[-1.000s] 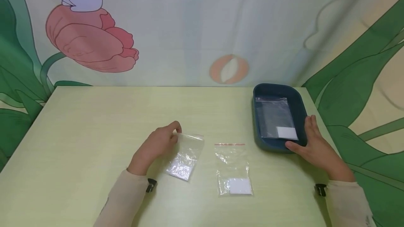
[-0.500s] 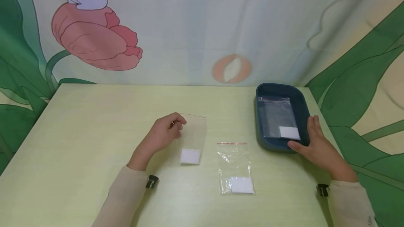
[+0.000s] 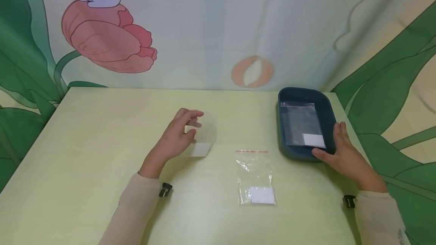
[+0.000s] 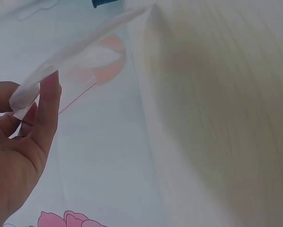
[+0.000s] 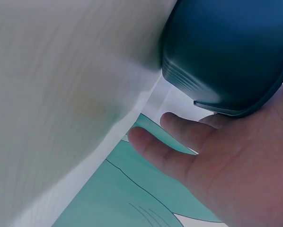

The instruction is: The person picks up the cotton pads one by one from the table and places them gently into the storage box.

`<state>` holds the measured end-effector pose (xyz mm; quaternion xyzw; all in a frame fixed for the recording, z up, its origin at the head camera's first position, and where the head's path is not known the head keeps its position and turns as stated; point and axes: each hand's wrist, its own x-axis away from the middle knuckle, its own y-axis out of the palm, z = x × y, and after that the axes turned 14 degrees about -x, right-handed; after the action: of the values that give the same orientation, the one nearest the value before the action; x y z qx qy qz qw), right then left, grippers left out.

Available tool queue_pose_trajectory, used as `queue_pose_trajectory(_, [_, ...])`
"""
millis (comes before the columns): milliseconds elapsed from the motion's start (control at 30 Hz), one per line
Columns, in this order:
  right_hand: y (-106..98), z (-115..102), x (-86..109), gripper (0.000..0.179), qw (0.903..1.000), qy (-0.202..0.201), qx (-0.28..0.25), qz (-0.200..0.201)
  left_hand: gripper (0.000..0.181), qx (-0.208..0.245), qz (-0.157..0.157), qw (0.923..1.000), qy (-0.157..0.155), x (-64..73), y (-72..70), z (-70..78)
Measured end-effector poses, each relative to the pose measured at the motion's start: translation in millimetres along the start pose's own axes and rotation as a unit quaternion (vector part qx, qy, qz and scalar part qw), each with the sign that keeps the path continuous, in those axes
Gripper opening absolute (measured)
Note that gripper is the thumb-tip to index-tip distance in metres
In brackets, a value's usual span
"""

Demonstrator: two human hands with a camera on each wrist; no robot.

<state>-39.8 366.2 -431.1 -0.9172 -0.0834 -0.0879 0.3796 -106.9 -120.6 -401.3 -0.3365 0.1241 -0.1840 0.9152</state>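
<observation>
Two hands are at work over the tabletop (image 3: 102,154), well apart. The left hand (image 3: 174,136) has its fingers curled and appears to pinch a clear bag (image 3: 207,133), whose white rectangle (image 3: 201,149) shows near the thumb, on the side toward the right hand. For a film this limp, a light pinch close to the edge would probably serve best, with the end that bears the rectangle left free so that nothing folds back over the fingers. Between the hands, nearer the person than either, a second bag (image 3: 254,173) lies flat, its red line on the far edge. Just inside the right hand stands the dark blue tray (image 3: 327,118), with a third bag (image 3: 301,124) lying in it. The right hand (image 3: 349,160) has its fingers extended beside the tray's outer side and its thumb at the near rim; a light, even touch there should steady the tray without tipping it. The exact pinch point is hard to make out, the left fingers hide part of the held film, and the right wrist view cuts off the tray and does not show the thumb
</observation>
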Motion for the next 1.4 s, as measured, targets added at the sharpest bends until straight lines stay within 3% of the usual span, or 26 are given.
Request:
queue_pose_trajectory(267, [0, 1, -2.1, 0.111, 1.0000, 0.002, 0.006, -0.001, 0.069, -0.019, -0.015, 0.9997, -0.002, 1.3, -3.2, 0.1])
queue_pose_trajectory(500, [-1, 0, -1.8, 0.111, 1.0000, 0.008, 0.002, -0.003, 0.063, -0.089, -0.024, 0.9957, 0.012, 2.1, -4.5, -2.5])
queue_pose_trajectory(767, [-2, -2, -2.3, 0.111, 0.9999, 0.011, 0.001, -0.007, 0.060, -0.140, -0.042, 0.9892, -0.005, 1.9, -5.5, -5.2])
queue_pose_trajectory(1033, [-3, 2, -5.1, 0.112, 0.9999, 0.011, 0.002, -0.010, 0.080, -0.112, -0.081, 0.9904, -0.005, 1.6, -5.1, -12.2])
queue_pose_trajectory(1400, [-3, 2, -5.2, 0.112, 0.9998, 0.015, 0.005, -0.011, 0.083, -0.106, -0.061, 0.9923, -0.014, -2.5, -0.5, -14.5])
